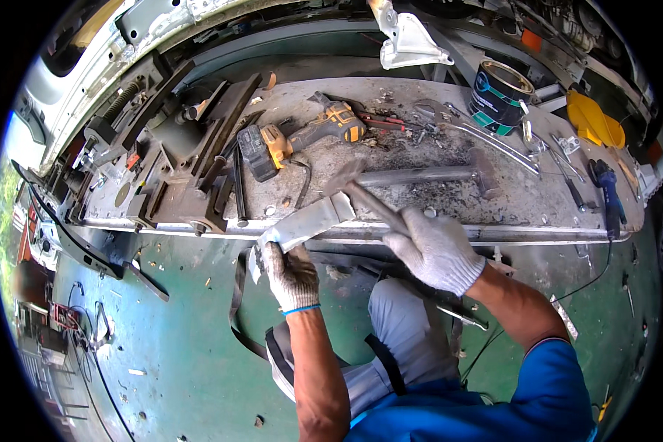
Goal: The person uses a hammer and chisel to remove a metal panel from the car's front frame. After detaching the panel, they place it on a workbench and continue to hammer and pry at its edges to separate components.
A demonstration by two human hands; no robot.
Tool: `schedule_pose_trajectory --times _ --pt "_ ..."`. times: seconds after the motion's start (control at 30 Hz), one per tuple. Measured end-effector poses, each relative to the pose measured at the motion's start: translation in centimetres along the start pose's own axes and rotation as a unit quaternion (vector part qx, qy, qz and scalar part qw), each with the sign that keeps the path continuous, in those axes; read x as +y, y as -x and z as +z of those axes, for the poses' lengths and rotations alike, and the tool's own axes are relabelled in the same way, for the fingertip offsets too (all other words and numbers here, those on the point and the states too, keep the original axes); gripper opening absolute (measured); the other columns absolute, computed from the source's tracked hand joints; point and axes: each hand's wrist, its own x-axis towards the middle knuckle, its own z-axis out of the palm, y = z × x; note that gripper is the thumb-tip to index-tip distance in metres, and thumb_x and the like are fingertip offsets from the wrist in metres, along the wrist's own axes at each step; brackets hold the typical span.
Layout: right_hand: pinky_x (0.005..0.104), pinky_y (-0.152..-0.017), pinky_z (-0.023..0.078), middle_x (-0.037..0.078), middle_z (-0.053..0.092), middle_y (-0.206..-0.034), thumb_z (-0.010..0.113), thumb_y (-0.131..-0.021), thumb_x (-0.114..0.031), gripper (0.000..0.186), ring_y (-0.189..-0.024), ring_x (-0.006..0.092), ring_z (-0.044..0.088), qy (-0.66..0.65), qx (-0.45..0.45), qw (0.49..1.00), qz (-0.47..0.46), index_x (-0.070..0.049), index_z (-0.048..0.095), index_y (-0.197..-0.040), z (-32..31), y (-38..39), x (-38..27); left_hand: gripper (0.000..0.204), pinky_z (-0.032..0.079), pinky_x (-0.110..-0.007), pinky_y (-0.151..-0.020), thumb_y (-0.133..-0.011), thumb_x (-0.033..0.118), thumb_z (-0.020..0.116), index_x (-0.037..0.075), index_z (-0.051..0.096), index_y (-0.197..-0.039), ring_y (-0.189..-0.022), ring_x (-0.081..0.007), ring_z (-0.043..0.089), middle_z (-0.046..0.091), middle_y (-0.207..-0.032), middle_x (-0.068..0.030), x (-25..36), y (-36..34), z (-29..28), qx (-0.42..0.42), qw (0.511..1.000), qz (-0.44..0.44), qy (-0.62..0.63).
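My left hand (291, 274), in a white work glove with dark smudges, is closed on one end of a bent strip of sheet metal (306, 223). The strip's far end reaches over the front edge of the workbench (412, 92). Gloved too, my right hand (438, 250) grips the handle of a hammer (376, 204). Its head, slightly blurred, is just above the strip's far end; whether they touch I cannot tell. Beyond it a second hammer (420, 175) lies on the bench, handle to the left.
A yellow cordless power tool (302, 136) lies on the bench behind the hammers. A bench vise (177, 140) takes up the left side. To the right are a paint can (501, 96), long wrenches (497, 146) and a blue corded tool (608, 193). A strap (237, 309) hangs below the edge.
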Motion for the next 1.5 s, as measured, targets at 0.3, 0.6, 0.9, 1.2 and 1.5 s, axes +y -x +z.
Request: schedule_pose_trajectory --times 0.3,0.6,0.9,1.2,1.5 --pt "0.0604 -0.069 0.050 0.026 0.065 -0.074 0.053 -0.101 -0.042 0.043 -0.074 0.0496 0.066 0.002 -0.063 0.998 0.017 0.001 0.053 -0.107 -0.2 -2.8 0.2 0.037 0.052 -0.038 -0.110 -0.099 0.021 0.070 0.002 0.061 -0.130 -0.121 -0.0232 0.065 0.067 -0.132 -0.0104 0.3 -0.8 -0.1 -0.013 1.000 -0.002 -0.008" --pt "0.0577 -0.071 0.053 0.026 0.067 -0.081 0.054 -0.101 -0.042 0.044 -0.078 0.0464 0.067 -0.030 -0.009 0.999 -0.016 0.001 0.056 -0.107 -1.4 -4.6 -1.9 0.035 0.057 -0.038 -0.103 -0.099 0.019 0.068 0.005 0.061 -0.130 -0.118 -0.0230 0.067 0.068 -0.129 -0.0097 0.6 -0.8 -0.1 0.030 0.999 -0.011 -0.016" --pt "0.0581 -0.078 0.047 0.030 0.063 -0.089 0.056 -0.097 -0.042 0.044 -0.089 0.0500 0.063 -0.029 -0.075 0.997 -0.018 0.002 0.054 -0.106 -0.2 -3.9 1.2 0.030 0.062 -0.035 -0.092 -0.099 0.021 0.068 0.006 0.063 -0.125 -0.108 -0.0203 0.070 0.070 -0.123 -0.0077 1.1 -0.6 0.6 0.030 0.999 -0.027 -0.019" --pt "0.0577 -0.071 0.047 0.027 0.063 -0.078 0.055 -0.099 -0.049 0.047 -0.079 0.0488 0.064 -0.050 -0.053 0.995 0.063 -0.002 0.055 -0.099 1.0 0.1 3.3 0.031 0.060 -0.041 -0.095 -0.099 0.014 0.066 0.004 0.061 -0.128 -0.111 -0.0262 0.068 0.069 -0.122 -0.0126 4.0 0.0 4.3 0.037 0.992 0.065 -0.106" --pt "0.0569 -0.059 0.053 0.021 0.068 -0.072 0.054 -0.101 -0.045 0.040 -0.067 0.0441 0.069 0.098 -0.062 0.993 -0.011 -0.006 0.057 -0.109 -1.9 -1.1 -0.3 0.026 0.062 -0.038 -0.088 -0.100 0.014 0.066 0.003 0.062 -0.124 -0.103 -0.0238 0.070 0.070 -0.118 -0.0119 3.5 -0.4 3.3 0.042 0.990 0.083 -0.108"
